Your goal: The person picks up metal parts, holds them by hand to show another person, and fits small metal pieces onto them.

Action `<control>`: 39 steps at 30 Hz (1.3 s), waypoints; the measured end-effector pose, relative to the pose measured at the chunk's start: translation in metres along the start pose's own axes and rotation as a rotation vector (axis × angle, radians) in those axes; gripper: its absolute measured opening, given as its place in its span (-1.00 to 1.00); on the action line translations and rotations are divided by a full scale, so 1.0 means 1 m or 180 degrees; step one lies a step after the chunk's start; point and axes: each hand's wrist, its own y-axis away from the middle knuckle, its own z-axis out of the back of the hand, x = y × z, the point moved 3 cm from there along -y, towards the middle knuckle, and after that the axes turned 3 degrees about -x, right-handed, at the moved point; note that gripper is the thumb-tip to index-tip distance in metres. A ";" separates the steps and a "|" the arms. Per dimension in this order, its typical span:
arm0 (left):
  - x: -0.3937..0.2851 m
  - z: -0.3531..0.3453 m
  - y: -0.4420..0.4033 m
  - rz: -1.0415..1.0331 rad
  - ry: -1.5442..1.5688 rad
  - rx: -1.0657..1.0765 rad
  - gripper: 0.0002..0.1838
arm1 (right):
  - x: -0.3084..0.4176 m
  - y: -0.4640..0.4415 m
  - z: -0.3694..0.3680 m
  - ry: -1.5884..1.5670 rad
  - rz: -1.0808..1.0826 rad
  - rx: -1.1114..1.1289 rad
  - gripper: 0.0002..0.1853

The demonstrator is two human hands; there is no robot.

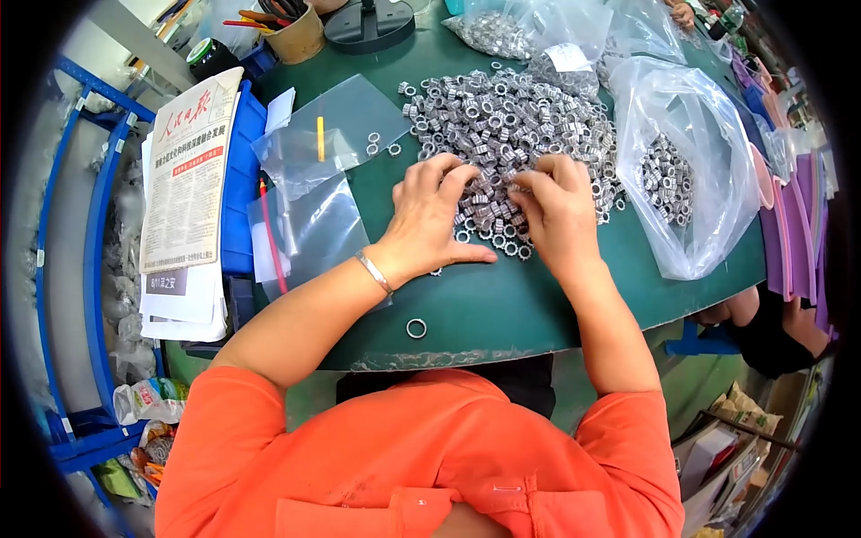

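A heap of small grey metal rings (511,112) with notched edges lies on the green table, in front of both hands. My left hand (430,215) rests at the heap's near left side, thumb stretched out along the table and the other fingers bent over the rings. At the heap's near middle, my right hand (560,211) has thumb and forefinger pinched together on what looks like one ring, mostly hidden by the fingers. A larger single ring (416,328) lies apart near the table's front edge.
A clear plastic bag (691,242) with more rings stands on the right. Flat plastic bags (327,224) and a yellow stick (320,139) lie left. A newspaper (188,170) leans on a blue bin (242,215). Filled bags (489,36) and a pen pot (298,38) stand behind.
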 end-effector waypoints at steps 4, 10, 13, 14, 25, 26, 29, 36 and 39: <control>-0.003 -0.012 -0.009 -0.0014 -0.0213 -0.0139 -0.12 | 0.001 0.015 0.003 -0.0299 -0.0075 -0.0220 -0.82; -0.003 -0.003 0.002 -0.0245 -0.0422 -0.0092 -0.37 | 0.010 0.030 0.006 -0.0311 -0.0324 -0.0046 -0.82; -0.004 0.004 0.009 -0.0197 -0.0396 -0.0040 -0.44 | 0.017 0.032 0.007 -0.0424 -0.0271 -0.0188 -0.85; -0.003 0.006 0.009 -0.0178 -0.0438 0.0000 -0.46 | 0.020 0.030 0.006 -0.0478 -0.0446 -0.0257 -0.87; 0.004 -0.008 0.004 0.0209 -0.0508 0.0034 -0.69 | 0.052 -0.091 -0.133 -0.0752 0.0053 0.1406 -0.82; 0.005 -0.008 0.005 0.0131 -0.0423 -0.0243 -0.70 | 0.049 -0.092 -0.145 -0.0752 0.0076 0.1430 -0.82; 0.011 -0.009 0.009 0.0057 -0.0348 -0.0151 -0.74 | 0.043 -0.091 -0.165 -0.0376 0.0517 0.2202 -0.81; 0.006 0.004 0.005 -0.0056 -0.0117 -0.0244 -0.74 | 0.029 -0.071 -0.038 -0.0342 -0.0016 0.0897 -0.74; 0.009 0.004 0.001 0.0024 0.0091 -0.0263 -0.73 | 0.022 -0.028 -0.020 -0.0089 -0.0560 0.1126 -0.69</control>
